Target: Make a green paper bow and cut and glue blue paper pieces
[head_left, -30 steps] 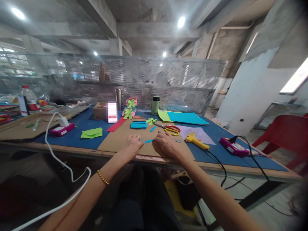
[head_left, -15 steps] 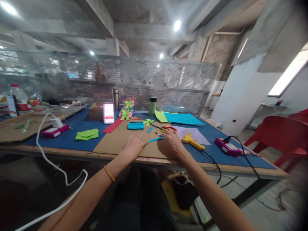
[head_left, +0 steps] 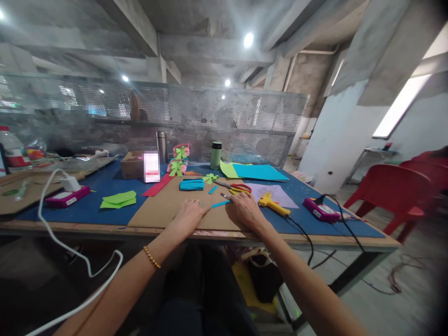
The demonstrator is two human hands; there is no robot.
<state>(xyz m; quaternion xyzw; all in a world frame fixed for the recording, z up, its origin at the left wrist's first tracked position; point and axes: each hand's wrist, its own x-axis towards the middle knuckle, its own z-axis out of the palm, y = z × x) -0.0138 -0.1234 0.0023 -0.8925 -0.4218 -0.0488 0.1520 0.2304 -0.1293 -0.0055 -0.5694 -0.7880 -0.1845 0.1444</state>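
A thin blue paper strip lies on the brown cardboard sheet between my hands. My left hand rests on the cardboard, closed, with thumb and fingertips pressed at the strip's left end. My right hand is closed near the strip's right end. From its fingers juts a small metal-tipped tool; its handle is hidden. Just beyond that hand lie scissors with red and yellow handles. A folded blue paper piece, a short blue scrap and a green paper bow lie farther back.
A yellow glue gun lies right, its black cord hanging over the table edge. Blue sheets and a green bottle stand behind. Green paper, a purple power strip and a white cable are left. Red chairs stand right.
The view has turned slightly right, so things sit farther left. My right hand has drawn a little nearer to me, showing more of the scissors' handles. My left hand stays at the strip.
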